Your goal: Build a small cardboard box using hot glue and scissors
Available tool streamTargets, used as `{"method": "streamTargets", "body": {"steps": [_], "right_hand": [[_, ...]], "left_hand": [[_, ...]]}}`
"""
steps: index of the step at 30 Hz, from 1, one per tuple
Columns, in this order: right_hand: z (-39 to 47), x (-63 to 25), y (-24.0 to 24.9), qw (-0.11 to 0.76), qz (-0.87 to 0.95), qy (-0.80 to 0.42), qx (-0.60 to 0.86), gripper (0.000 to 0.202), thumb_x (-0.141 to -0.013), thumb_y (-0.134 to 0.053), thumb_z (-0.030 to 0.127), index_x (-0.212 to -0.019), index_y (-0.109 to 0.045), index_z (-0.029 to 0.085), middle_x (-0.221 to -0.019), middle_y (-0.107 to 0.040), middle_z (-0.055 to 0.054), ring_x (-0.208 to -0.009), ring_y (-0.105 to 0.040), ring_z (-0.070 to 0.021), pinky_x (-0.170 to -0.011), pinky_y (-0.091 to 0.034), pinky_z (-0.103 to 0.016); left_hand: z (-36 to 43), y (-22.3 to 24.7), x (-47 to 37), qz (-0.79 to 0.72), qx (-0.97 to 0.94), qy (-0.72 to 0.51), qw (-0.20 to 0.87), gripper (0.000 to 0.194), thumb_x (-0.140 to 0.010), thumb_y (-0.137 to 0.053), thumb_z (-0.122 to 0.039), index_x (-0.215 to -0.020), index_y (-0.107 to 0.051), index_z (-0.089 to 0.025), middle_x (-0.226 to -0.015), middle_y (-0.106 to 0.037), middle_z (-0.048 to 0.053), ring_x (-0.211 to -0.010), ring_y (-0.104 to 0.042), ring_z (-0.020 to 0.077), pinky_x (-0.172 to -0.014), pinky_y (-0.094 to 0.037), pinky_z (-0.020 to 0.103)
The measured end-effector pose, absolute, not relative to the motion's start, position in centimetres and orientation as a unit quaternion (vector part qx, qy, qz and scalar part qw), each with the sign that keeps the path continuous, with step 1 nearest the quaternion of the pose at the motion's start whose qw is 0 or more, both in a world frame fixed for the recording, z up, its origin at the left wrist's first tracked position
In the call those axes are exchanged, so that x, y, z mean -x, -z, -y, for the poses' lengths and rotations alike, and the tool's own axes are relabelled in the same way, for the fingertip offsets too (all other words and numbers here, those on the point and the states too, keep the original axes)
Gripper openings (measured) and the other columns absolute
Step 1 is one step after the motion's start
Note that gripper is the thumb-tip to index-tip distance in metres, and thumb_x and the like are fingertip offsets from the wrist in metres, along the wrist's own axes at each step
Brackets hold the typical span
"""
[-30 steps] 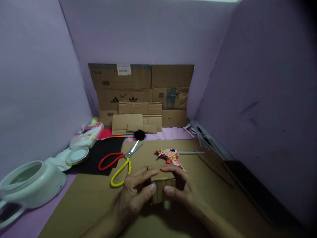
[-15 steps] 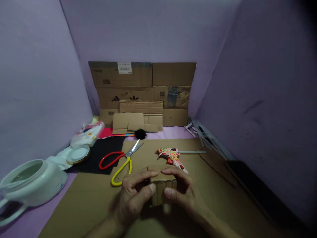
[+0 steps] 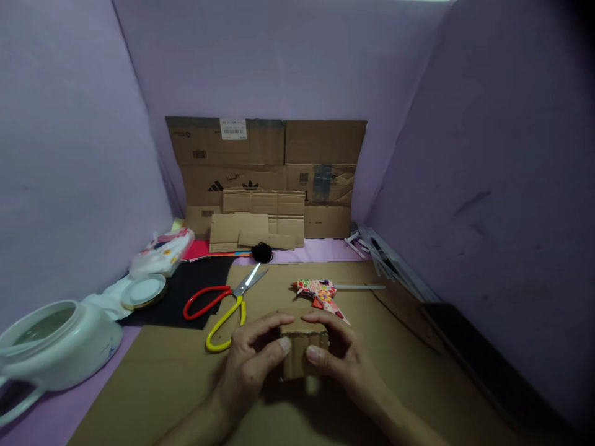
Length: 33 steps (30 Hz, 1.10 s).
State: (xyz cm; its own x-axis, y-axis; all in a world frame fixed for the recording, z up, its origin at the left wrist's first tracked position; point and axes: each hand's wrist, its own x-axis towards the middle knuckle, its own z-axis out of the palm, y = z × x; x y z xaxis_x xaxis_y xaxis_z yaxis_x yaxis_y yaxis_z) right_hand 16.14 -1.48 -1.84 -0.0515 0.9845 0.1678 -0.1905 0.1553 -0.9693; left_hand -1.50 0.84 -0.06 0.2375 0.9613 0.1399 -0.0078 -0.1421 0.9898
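A small corrugated cardboard piece (image 3: 297,358) stands upright on the brown cardboard mat (image 3: 153,384). My left hand (image 3: 251,365) grips its left side, thumb on the near face and fingers curled over the top. On the other side my right hand (image 3: 346,362) holds it the same way. Just beyond the hands lie scissors (image 3: 223,306) with one red and one yellow handle, and a glue gun (image 3: 320,292) with a colourful pattern.
A white ceramic pot (image 3: 51,347) sits at the left edge with its lid (image 3: 144,291) behind it. Flattened cardboard boxes (image 3: 264,173) lean on the back wall. Black paper (image 3: 195,291), a plastic packet (image 3: 162,251) and white strips (image 3: 385,257) lie around. Purple walls enclose three sides.
Both hands keep their grip on the cardboard piece with only slight shifts of the fingers. The view wobbles a little; nothing else has moved.
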Motion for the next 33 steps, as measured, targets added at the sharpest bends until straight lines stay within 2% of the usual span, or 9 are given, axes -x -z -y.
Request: {"method": "streamTargets", "body": {"steps": [5,13,17,23,27,33], "right_hand": [[1.3,-16.3,2.1,0.564,0.5,-0.528,0.391,0.033,-0.066,-0.08,0.034,-0.096,-0.069,0.028,-0.089,-0.066,-0.001,-0.08,-0.061,-0.0171,-0.07,-0.048,-0.028],[1.1,-16.4,2.2,0.567,0.489,-0.534,0.393,0.033,-0.063,-0.081,0.032,-0.095,-0.071,0.027,-0.094,-0.066,-0.003,-0.08,-0.062,-0.0183,-0.069,-0.048,-0.029],[1.1,-16.4,2.2,0.576,0.485,-0.521,0.401,0.033,-0.061,-0.082,0.028,-0.093,-0.072,0.027,-0.099,-0.066,-0.004,-0.082,-0.063,-0.0191,-0.071,-0.049,-0.03],[1.0,-16.4,1.9,0.565,0.497,-0.493,0.436,0.032,-0.061,-0.08,0.027,-0.092,-0.07,0.024,-0.094,-0.066,-0.005,-0.081,-0.063,-0.0205,-0.067,-0.05,-0.031],[1.0,-16.5,1.4,0.554,0.484,-0.504,0.452,0.034,-0.06,-0.08,0.029,-0.09,-0.069,0.021,-0.087,-0.068,-0.005,-0.076,-0.062,-0.0203,-0.066,-0.05,-0.031],[1.2,-16.5,1.1,0.557,0.461,-0.527,0.446,0.038,-0.058,-0.081,0.033,-0.091,-0.068,0.02,-0.082,-0.071,-0.004,-0.074,-0.064,-0.0212,-0.066,-0.049,-0.032]], "left_hand": [[-0.8,-0.1,1.3,-0.391,-0.613,-0.472,0.499,0.026,-0.069,-0.062,-0.026,-0.09,-0.075,-0.019,-0.079,-0.07,0.004,-0.07,-0.06,0.0191,-0.062,-0.048,0.026],[-1.1,0.1,1.5,-0.39,-0.627,-0.454,0.499,0.025,-0.07,-0.061,-0.027,-0.09,-0.074,-0.02,-0.073,-0.064,0.001,-0.065,-0.056,0.017,-0.058,-0.044,0.024],[-1.3,0.3,1.4,-0.387,-0.617,-0.453,0.513,0.024,-0.068,-0.062,-0.026,-0.088,-0.075,-0.02,-0.077,-0.065,0.002,-0.07,-0.057,0.0184,-0.061,-0.045,0.025],[-1.6,1.6,1.3,-0.366,-0.548,-0.434,0.614,0.026,-0.073,-0.063,-0.029,-0.097,-0.071,-0.021,-0.088,-0.069,0.004,-0.082,-0.062,0.023,-0.068,-0.049,0.029],[-1.7,1.4,1.3,-0.34,-0.545,-0.423,0.639,0.026,-0.076,-0.064,-0.029,-0.1,-0.068,-0.02,-0.094,-0.071,0.004,-0.088,-0.064,0.023,-0.074,-0.051,0.028],[-1.2,1.2,0.8,-0.303,-0.566,-0.411,0.647,0.045,-0.071,-0.073,-0.026,-0.112,-0.057,-0.021,-0.108,-0.069,0.007,-0.101,-0.064,0.0264,-0.085,-0.051,0.034]]}}
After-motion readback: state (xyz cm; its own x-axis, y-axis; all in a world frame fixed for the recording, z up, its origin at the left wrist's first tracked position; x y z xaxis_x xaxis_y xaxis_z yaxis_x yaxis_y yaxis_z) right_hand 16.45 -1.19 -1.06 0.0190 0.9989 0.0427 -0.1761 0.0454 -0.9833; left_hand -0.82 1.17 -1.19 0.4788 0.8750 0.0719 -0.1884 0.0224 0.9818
